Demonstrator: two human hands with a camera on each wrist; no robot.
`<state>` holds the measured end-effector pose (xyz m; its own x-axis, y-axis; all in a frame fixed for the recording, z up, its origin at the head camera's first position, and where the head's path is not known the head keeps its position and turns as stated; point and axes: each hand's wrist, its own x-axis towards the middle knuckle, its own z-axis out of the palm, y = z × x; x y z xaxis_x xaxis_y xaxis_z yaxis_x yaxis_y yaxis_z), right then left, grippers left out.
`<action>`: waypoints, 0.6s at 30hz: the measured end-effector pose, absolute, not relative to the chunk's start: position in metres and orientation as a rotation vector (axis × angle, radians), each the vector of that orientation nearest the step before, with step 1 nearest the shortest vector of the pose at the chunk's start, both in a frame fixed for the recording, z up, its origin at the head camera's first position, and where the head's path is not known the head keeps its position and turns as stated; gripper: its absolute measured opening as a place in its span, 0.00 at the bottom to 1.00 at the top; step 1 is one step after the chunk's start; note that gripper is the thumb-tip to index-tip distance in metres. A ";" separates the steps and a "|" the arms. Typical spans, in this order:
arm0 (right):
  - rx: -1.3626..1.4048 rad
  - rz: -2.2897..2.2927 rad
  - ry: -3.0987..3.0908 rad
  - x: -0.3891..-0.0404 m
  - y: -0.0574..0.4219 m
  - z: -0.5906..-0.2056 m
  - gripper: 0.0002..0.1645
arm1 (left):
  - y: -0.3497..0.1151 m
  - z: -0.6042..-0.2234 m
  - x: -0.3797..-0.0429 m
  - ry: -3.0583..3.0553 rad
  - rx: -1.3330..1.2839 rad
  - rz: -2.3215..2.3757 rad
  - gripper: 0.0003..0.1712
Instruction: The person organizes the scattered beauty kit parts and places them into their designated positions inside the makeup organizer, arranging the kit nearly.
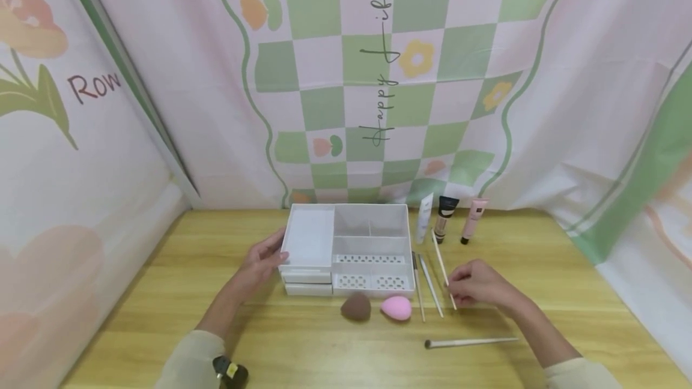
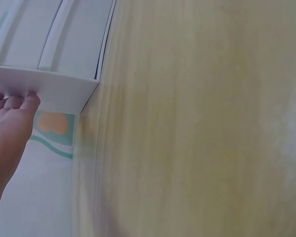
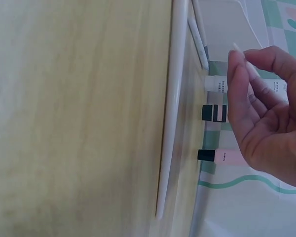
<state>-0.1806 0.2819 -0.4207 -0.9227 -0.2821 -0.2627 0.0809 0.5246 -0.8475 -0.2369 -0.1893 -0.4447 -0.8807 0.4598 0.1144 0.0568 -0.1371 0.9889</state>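
Note:
A white organizer box (image 1: 370,227) with several compartments and two drawers at its front left stands on the table. My left hand (image 1: 261,264) rests against its left wall; in the left wrist view the fingertips (image 2: 30,101) touch that side. To the right of the box, my right hand (image 1: 477,284) pinches a slim, pale makeup brush (image 1: 440,260) between thumb and fingers. Two more brushes, one brown-handled (image 1: 419,293) and one white (image 1: 431,286), lie just right of the box. Nearer the front edge lies another makeup brush (image 1: 470,341), crosswise.
A brown makeup sponge (image 1: 356,307) and a pink makeup sponge (image 1: 397,308) sit before the box. Behind the brushes stand a white tube (image 1: 424,219), a black-and-beige tube (image 1: 445,219) and a pink tube (image 1: 474,221). A patterned curtain (image 1: 313,65) hangs along the table's back edge.

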 end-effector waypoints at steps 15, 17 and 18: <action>-0.245 -1.507 2.228 -0.182 0.279 -0.409 0.23 | -0.189 -0.442 -0.237 1.833 0.602 2.095 0.42; -0.249 -1.518 2.216 -0.183 0.278 -0.409 0.24 | -0.189 -0.442 -0.237 1.834 0.600 2.094 0.42; -0.249 -1.522 2.212 -0.183 0.277 -0.408 0.24 | -0.189 -0.443 -0.237 1.835 0.595 2.093 0.42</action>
<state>-0.1831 0.2774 -0.4080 -0.8864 -0.3870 -0.2539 0.0990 0.3774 -0.9207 -0.2374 -0.1889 -0.4425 -0.8713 0.4775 0.1133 0.0498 -0.1437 0.9884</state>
